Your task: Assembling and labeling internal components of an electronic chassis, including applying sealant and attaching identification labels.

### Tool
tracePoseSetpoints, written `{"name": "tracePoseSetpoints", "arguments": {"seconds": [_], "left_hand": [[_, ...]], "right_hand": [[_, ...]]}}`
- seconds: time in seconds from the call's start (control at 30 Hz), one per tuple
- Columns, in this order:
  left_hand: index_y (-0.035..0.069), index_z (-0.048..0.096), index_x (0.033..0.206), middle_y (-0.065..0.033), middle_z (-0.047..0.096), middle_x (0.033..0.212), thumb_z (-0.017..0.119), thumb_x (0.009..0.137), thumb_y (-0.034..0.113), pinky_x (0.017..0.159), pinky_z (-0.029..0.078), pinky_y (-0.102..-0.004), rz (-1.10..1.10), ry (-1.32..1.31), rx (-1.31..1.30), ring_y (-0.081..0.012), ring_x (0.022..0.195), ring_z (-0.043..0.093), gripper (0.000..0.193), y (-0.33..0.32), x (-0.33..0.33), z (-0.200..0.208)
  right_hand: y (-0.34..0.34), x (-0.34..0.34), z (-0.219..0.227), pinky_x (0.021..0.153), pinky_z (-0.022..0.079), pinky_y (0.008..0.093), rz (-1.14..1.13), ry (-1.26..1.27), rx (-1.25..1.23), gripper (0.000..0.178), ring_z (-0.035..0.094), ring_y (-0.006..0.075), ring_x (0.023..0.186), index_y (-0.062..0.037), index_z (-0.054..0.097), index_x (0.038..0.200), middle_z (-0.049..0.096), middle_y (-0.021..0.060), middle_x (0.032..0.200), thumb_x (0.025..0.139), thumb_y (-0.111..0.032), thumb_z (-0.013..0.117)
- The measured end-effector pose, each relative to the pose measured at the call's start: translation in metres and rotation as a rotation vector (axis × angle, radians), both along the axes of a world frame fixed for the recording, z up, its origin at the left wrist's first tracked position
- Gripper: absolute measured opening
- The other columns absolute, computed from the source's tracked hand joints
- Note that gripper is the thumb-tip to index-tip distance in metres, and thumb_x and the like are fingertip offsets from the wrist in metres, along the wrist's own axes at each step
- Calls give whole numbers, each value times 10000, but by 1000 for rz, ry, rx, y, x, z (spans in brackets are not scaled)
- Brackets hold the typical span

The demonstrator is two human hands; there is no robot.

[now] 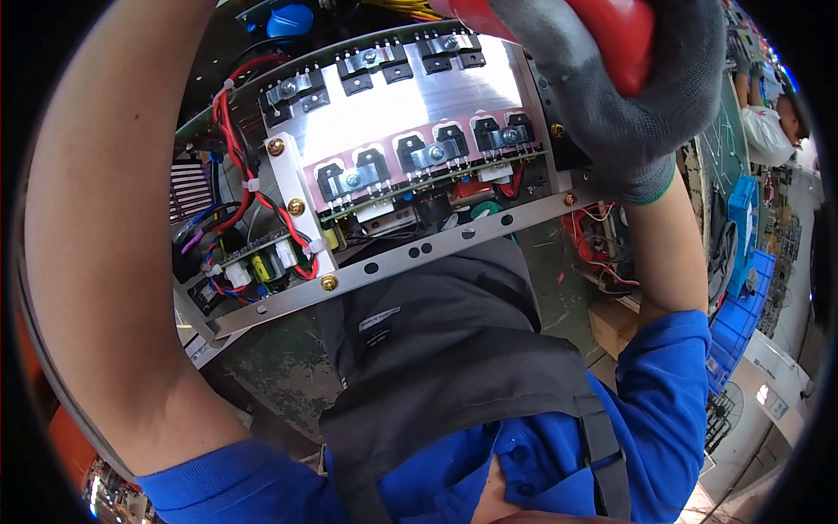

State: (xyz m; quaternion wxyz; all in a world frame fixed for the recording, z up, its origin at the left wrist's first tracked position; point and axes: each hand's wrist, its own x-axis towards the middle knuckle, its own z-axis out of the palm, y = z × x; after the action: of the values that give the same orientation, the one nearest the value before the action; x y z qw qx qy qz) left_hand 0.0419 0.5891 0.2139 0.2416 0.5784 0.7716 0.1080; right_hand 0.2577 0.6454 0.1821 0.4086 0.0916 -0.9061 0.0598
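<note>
The electronics unit (pixel 349 127) sat tilted across the upper middle of the frame, above the person's black apron (pixel 454 349). It looked fairly heavy and stiff — bare metal, likely smooth under a glove. The silver rail (pixel 393 264) along its lower edge seemed a sound place to take hold; the 2 rows of black components (pixel 374 164) and the red and black wires (pixel 234 144) looked fragile and best left untouched. At upper right, the right hand (pixel 655 118), in a grey glove, was closed around a red object (pixel 621 44), hard-looking and rounded. The left forearm (pixel 113 218) ran up the left side; the left hand lay out of view — its state could not be told.
</note>
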Motion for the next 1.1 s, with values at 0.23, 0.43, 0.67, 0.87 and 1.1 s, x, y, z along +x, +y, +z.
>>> {"name": "tracePoseSetpoints", "arguments": {"seconds": [0.23, 0.43, 0.67, 0.87, 1.1], "left_hand": [[-33, 754, 999, -81, 755, 851, 871, 713, 147, 681, 543, -307, 22, -26, -23, -150, 742, 674, 358, 2, 5, 3], [-27, 754, 1007, -84, 756, 854, 868, 722, 145, 679, 540, -301, 0, -8, -18, -148, 744, 674, 352, 8, 12, 3], [-24, 754, 964, -64, 738, 782, 856, 713, 154, 641, 506, -308, -37, -35, -28, -136, 703, 645, 324, 3, 8, 7], [-20, 754, 971, -87, 746, 798, 862, 702, 172, 661, 513, -318, -32, -36, -24, -153, 710, 658, 347, 0, 0, 7], [-26, 733, 1008, -231, 726, 958, 716, 792, 348, 822, 535, -407, -121, 132, 167, -346, 880, 700, 432, -22, -7, 5]], "right_hand": [[1, 1, -3, 637, 485, 293, 24, 24, 48, 412, 562, 184, 747, -28, 531, 1010, 545, 102, 903, 778, -134, 855], [4, 10, -10, 604, 472, 305, 25, 58, 27, 405, 555, 203, 728, -25, 550, 996, 554, 99, 888, 764, -137, 863], [-9, 13, 2, 570, 460, 322, 28, 74, -38, 383, 559, 225, 703, -24, 577, 969, 568, 96, 858, 750, -138, 870], [-17, 8, 12, 545, 452, 358, -22, 24, -63, 334, 573, 243, 680, -30, 601, 943, 579, 99, 816, 738, -96, 856], [22, 6, -18, 679, 508, 342, -145, 257, -161, 242, 628, 237, 706, -65, 634, 965, 622, 77, 835, 838, -212, 779]]}}
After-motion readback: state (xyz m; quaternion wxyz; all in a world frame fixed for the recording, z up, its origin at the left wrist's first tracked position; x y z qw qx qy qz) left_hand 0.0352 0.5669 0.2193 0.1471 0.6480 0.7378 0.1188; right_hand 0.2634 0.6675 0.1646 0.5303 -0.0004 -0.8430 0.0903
